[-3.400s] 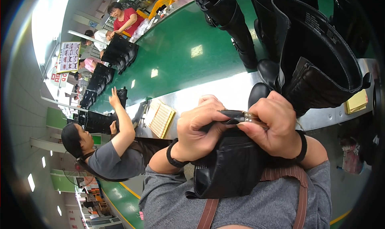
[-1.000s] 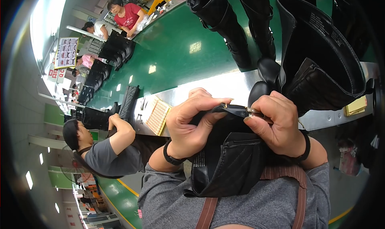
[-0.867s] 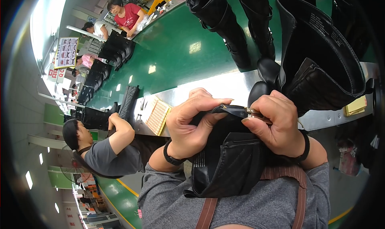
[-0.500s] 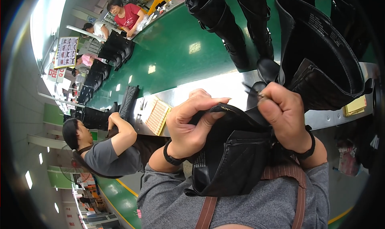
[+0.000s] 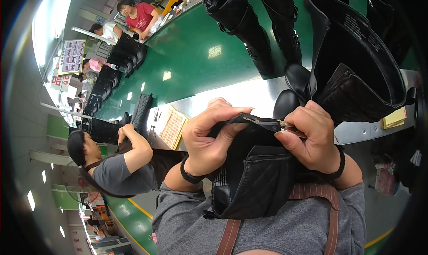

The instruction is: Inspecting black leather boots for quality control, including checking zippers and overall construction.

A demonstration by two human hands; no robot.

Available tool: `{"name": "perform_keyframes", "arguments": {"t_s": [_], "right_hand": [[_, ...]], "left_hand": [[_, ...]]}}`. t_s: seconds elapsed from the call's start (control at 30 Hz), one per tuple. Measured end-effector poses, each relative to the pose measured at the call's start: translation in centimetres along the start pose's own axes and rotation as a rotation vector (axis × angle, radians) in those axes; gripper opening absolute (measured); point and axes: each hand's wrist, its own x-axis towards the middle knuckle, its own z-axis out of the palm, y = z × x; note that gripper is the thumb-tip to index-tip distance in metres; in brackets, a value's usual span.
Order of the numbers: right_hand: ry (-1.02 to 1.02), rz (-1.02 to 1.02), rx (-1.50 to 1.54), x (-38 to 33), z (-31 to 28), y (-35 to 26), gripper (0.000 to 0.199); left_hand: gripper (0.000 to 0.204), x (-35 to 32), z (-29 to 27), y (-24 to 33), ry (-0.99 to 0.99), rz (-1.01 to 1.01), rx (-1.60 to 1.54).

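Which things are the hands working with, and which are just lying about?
Being worked with:
black quilted boot, pinched by the left hand
what look like small snips, in the right hand

Untouched nearby:
strapped black boots
yellow paper stack
yellow-edged patterned sheet

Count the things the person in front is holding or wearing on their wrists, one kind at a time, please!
Black boot, pinched at its edge by the left hand: 1
Small metal tool, in the right hand: 1
Black wristbands, one on each wrist: 2
Total: 4
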Motion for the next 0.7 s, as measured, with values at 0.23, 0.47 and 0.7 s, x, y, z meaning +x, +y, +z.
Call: {"name": "perform_keyframes", "arguments": {"t_s": [0.23, 0.47, 0.7], "right_hand": [[-0.007, -0.001, -0.016, -0.05, -0.06, -0.09, 0.028], [0.023, -0.073, 0.016, 0.63, 0.07, -0.49, 0.028], [0.021, -0.029, 0.001, 0.45, -0.60, -0.22, 0.028]], "left_hand": [[0.023, 0.05, 0.00, -0.09, -0.027, 0.007, -0.027], [0.024, 0.20, 0.76, -0.26, -0.091, 0.080, -0.049], [0.023, 0.15, 0.63, -0.28, 0.028, 0.022, -0.075]]}}
